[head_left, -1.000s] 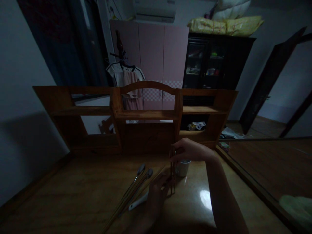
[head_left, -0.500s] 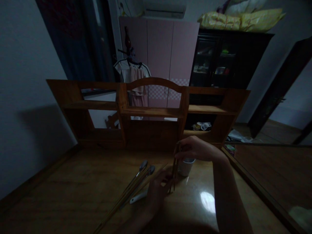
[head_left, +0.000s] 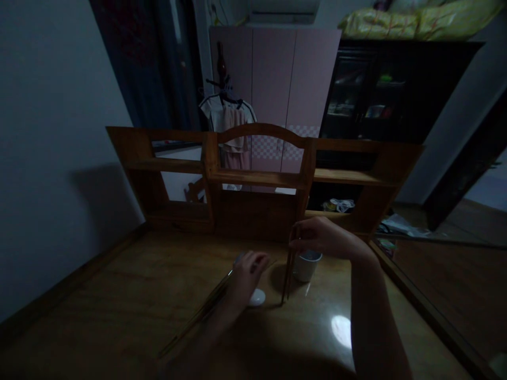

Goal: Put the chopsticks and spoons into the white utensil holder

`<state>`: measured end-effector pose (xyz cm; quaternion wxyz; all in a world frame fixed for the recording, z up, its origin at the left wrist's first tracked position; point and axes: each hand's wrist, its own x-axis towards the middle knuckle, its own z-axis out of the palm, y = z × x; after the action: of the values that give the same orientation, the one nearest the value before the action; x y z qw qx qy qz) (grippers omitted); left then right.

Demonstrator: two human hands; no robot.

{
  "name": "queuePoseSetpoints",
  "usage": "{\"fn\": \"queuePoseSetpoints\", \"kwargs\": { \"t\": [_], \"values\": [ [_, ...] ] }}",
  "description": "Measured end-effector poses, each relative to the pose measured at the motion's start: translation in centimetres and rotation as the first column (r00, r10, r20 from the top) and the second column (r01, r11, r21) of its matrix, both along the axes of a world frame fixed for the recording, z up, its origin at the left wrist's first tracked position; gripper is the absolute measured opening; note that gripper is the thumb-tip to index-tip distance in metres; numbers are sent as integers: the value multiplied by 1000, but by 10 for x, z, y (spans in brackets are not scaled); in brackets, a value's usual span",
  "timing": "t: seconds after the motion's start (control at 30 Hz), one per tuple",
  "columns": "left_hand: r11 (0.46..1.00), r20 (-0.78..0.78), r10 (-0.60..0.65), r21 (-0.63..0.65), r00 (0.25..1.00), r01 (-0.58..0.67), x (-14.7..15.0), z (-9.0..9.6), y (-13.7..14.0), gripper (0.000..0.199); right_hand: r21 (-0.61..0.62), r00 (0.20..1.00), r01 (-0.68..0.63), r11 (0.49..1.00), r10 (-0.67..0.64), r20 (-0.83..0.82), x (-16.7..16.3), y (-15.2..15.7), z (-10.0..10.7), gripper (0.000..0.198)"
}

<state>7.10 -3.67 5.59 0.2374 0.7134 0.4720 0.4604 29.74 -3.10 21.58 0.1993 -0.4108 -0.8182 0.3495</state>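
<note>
left hand (head_left: pixel 246 274) moved onto the utensils (head_left: pixel 209 306); chopsticks (head_left: pixel 289 272) upright in right hand (head_left: pixel 322 237) grip

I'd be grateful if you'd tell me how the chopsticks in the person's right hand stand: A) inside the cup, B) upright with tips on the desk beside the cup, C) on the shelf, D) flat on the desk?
B: the right hand pinches the top of the chopsticks, which stand upright, tips on the desk, just left of the white cup.
</note>
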Motion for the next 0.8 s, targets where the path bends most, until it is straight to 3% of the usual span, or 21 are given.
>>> {"fn": "queuePoseSetpoints", "kwargs": {
  "t": [0.1,0.17,0.23,0.37,0.53,0.67,0.8],
  "values": [
    [976,-179,143,-135,973,-168,-47,-4,21,21,-2,1000,-13,1000,13,20,0,-1,1,24],
    [942,-272,161,-244,949,-230,-74,-15,25,20,20,999,-19,1000,19,34,1,-1,0,25],
    [936,-321,131,-272,938,-224,-90,-27,24,21,49,999,-20,999,18,47,0,1,-2,26],
    [930,-380,117,-281,917,-235,-96,-38,17,25,119,998,-3,993,-5,68,0,4,-8,26],
    [932,-417,157,-238,895,-275,-95,-36,15,21,78,999,-26,997,23,39,-2,2,-9,23],
    [937,-383,199,-194,902,-289,-95,-9,7,16,115,998,-25,993,18,61,-3,-1,-6,21],
    [971,-176,218,-56,960,-231,-72,55,-14,20,141,997,-36,989,27,70,-4,-2,-4,22]
  ]
}}
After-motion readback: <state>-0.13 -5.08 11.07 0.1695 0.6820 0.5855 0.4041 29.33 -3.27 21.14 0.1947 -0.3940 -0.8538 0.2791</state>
